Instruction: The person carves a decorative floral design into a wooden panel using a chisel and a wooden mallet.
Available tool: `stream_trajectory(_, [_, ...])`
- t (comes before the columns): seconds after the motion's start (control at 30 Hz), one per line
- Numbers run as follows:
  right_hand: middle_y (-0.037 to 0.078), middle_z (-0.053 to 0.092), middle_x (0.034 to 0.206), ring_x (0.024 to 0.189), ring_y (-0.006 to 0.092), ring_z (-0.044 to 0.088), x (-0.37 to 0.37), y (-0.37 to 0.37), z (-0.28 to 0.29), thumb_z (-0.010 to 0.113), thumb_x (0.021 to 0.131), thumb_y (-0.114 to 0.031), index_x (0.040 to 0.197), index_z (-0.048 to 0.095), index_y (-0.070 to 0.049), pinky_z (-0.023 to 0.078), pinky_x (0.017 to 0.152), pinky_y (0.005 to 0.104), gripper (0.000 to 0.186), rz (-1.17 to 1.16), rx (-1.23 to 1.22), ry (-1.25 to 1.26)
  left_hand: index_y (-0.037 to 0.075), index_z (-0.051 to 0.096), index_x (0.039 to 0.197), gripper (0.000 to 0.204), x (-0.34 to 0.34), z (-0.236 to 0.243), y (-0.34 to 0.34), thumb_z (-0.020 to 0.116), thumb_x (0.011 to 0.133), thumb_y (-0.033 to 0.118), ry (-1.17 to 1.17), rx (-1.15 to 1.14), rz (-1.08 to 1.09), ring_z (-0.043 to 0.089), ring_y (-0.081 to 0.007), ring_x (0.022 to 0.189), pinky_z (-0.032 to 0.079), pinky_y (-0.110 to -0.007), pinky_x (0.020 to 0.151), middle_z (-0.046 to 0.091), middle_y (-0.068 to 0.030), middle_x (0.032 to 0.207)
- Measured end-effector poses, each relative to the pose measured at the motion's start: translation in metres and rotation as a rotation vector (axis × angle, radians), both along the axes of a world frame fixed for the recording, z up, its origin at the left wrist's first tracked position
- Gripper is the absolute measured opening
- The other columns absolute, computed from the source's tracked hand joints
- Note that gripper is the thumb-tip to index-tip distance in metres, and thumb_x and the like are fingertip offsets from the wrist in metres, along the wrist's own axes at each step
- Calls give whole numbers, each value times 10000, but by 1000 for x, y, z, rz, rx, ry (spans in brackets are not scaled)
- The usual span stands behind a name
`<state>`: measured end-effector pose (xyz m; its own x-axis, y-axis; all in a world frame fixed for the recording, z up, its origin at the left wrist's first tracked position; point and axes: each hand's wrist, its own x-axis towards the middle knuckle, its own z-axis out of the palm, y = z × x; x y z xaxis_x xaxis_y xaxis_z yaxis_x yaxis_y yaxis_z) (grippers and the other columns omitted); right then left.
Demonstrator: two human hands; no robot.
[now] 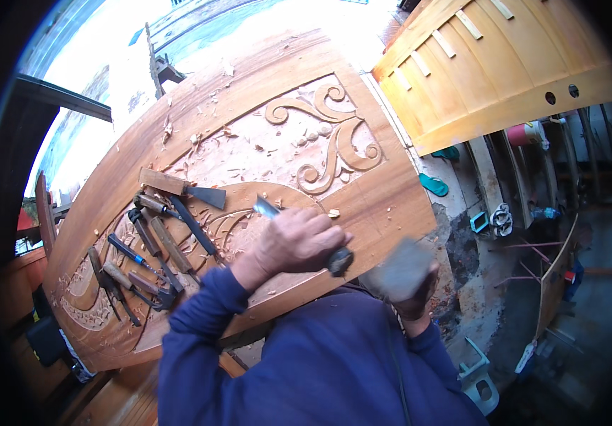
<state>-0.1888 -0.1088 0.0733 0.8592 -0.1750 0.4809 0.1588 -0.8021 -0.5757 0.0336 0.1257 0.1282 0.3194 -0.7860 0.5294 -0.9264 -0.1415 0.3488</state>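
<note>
My left hand (299, 238) is wrapped round a chisel (267, 206); its metal blade points away toward the carved panel and its dark handle end sticks out on the right. Right of it, off the panel's near edge, my right hand (419, 295) grips a grey blocky mallet (405, 270), smeared by motion and apart from the chisel. Beneath the chisel lies a large wooden panel (377, 220) carved with scrolls (341, 142) in a sunken field. Whether the blade touches the wood I cannot tell.
Several chisels and carving tools (167, 241) lie on the panel's left part, among wood shavings (228, 153). A yellowish wooden door (505, 71) stands at the far right. On the floor are a green sandal (434, 185) and a pale plastic chair (480, 383).
</note>
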Motion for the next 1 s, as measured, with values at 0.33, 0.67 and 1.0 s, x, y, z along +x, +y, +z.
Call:
stream_trajectory(0.33, [112, 608, 1169, 1052, 207, 622, 31, -44, 45, 705, 890, -32, 1379, 460, 3, 508, 992, 395, 548, -309, 681, 243, 92, 566, 1372, 679, -36, -17, -124, 828, 793, 333, 443, -55, 213, 640, -246, 741, 520, -379, 616, 572, -84, 891])
stream_trajectory(0.67, [121, 619, 1137, 954, 191, 647, 125, -122, 58, 714, 864, 5, 1564, 333, -63, 551, 893, 355, 800, -204, 677, 273, 89, 516, 1501, 777, 63, -28, -176, 823, 832, 338, 406, -271, 728, 646, -256, 739, 523, -388, 597, 575, -82, 855])
stream_trajectory(1.0, [140, 628, 1165, 966, 199, 667, 226, -144, 63, 704, 887, 24, 1544, 354, -82, 575, 848, 351, 751, 69, 632, 305, 87, 579, 1456, 730, 86, -46, -173, 847, 806, 283, 425, -293, 949, 668, -251, 747, 545, -377, 624, 642, -81, 890])
